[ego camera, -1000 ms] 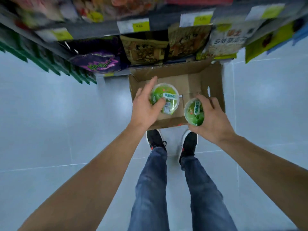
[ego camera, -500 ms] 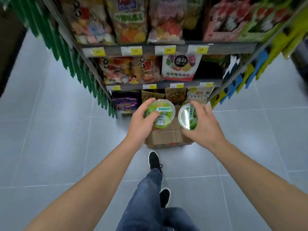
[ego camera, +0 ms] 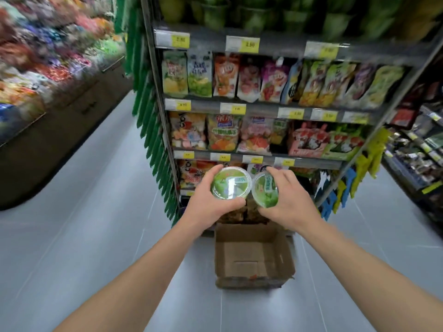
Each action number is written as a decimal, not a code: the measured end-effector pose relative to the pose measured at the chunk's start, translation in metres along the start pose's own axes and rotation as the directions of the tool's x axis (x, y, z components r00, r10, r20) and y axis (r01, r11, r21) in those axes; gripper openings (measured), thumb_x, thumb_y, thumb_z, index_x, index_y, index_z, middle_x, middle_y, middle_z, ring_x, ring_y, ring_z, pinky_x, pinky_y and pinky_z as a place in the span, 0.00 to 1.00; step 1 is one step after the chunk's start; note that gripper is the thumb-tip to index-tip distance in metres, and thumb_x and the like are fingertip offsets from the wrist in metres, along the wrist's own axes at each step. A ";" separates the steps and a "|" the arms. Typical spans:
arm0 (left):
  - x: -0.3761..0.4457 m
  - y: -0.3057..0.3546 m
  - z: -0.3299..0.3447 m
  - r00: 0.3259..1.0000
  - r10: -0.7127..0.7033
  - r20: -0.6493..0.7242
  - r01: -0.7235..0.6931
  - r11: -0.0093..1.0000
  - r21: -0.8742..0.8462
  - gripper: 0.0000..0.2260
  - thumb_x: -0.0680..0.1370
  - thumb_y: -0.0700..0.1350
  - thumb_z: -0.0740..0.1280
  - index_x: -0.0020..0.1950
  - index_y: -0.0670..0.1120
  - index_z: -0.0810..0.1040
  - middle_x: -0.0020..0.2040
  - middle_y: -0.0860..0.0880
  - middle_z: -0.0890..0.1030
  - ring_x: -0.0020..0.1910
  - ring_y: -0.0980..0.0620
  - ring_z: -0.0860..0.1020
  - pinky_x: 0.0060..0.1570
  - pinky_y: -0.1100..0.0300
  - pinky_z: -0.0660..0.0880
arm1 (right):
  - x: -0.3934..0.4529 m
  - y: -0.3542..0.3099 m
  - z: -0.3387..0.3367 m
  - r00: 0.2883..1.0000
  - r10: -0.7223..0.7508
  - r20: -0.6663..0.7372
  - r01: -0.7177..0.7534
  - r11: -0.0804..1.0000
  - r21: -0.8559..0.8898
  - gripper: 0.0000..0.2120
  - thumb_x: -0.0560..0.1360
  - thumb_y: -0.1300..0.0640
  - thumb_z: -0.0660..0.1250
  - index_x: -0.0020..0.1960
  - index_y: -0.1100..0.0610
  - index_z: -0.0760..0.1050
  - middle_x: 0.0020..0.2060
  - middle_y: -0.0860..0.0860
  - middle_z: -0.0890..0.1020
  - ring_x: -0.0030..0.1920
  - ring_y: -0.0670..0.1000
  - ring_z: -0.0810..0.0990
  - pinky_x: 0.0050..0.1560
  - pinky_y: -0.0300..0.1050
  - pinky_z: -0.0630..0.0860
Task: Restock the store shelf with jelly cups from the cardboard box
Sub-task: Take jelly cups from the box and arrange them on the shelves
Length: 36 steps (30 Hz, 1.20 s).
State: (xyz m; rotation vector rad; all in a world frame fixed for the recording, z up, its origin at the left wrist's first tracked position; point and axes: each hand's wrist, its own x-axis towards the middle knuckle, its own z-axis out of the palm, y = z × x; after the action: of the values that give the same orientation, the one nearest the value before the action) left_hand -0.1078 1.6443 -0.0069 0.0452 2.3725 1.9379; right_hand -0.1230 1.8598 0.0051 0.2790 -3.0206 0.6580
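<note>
Two jelly cups are up in the hands, side by side and nearly touching; the left hand [ego camera: 206, 207] curls thumb and fingers round the left jelly cup [ego camera: 230, 183], lid facing the camera; the right hand [ego camera: 288, 200] grips the right jelly cup [ego camera: 265, 190] from its far side, lid tilted toward the left; both cups are shallow, round, clear-lidded, green inside; they hang above the cardboard box [ego camera: 254, 257], which looks empty; the top shelf [ego camera: 275, 47] of green cups lies well above and ahead, so the reach is probably upward, neither hand plainly nearer.
</note>
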 end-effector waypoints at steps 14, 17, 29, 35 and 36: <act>0.069 0.055 -0.162 0.947 0.323 -0.003 -0.302 0.889 0.344 0.42 0.64 0.52 0.81 0.75 0.55 0.66 0.61 0.57 0.77 0.54 0.61 0.78 0.53 0.72 0.74 | 0.099 -0.131 -0.028 0.975 -0.004 -0.222 0.009 1.000 0.024 0.46 0.67 0.46 0.76 0.78 0.50 0.56 0.69 0.48 0.65 0.66 0.51 0.70 0.60 0.46 0.72; 0.090 0.067 -0.187 0.926 0.378 0.018 -0.356 0.854 0.381 0.42 0.64 0.52 0.81 0.76 0.56 0.67 0.62 0.59 0.76 0.59 0.60 0.76 0.55 0.73 0.71 | 0.121 -0.152 -0.039 0.970 -0.026 -0.243 0.029 1.000 0.008 0.46 0.67 0.47 0.76 0.78 0.49 0.56 0.70 0.48 0.65 0.67 0.52 0.70 0.60 0.46 0.72; 0.205 0.147 -0.219 0.828 0.535 -0.167 -0.419 0.789 0.450 0.41 0.64 0.54 0.82 0.74 0.53 0.70 0.58 0.59 0.75 0.50 0.70 0.70 0.44 0.86 0.60 | 0.235 -0.169 -0.096 0.884 -0.170 -0.436 0.185 0.983 -0.008 0.46 0.65 0.47 0.77 0.77 0.51 0.59 0.67 0.48 0.68 0.65 0.51 0.71 0.62 0.47 0.72; 0.282 0.191 -0.220 0.805 0.530 -0.266 -0.387 0.810 0.442 0.39 0.66 0.54 0.80 0.75 0.52 0.69 0.65 0.56 0.75 0.61 0.60 0.71 0.61 0.64 0.67 | 0.290 -0.158 -0.118 0.860 -0.239 -0.451 0.294 0.954 0.054 0.46 0.65 0.50 0.78 0.77 0.50 0.58 0.66 0.46 0.67 0.63 0.47 0.70 0.56 0.38 0.68; 0.294 0.196 -0.220 0.808 0.516 -0.284 -0.370 0.820 0.436 0.39 0.67 0.54 0.80 0.75 0.51 0.68 0.67 0.54 0.74 0.63 0.57 0.71 0.62 0.61 0.68 | 0.298 -0.155 -0.121 0.856 -0.249 -0.454 0.311 0.948 0.066 0.47 0.65 0.50 0.78 0.77 0.50 0.58 0.66 0.46 0.67 0.64 0.46 0.70 0.57 0.38 0.68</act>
State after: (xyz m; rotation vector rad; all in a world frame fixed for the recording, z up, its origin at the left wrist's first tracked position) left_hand -0.4228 1.4903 0.2164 0.3020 3.2261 1.7628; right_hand -0.3879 1.7215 0.2011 0.4915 -2.4428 0.7789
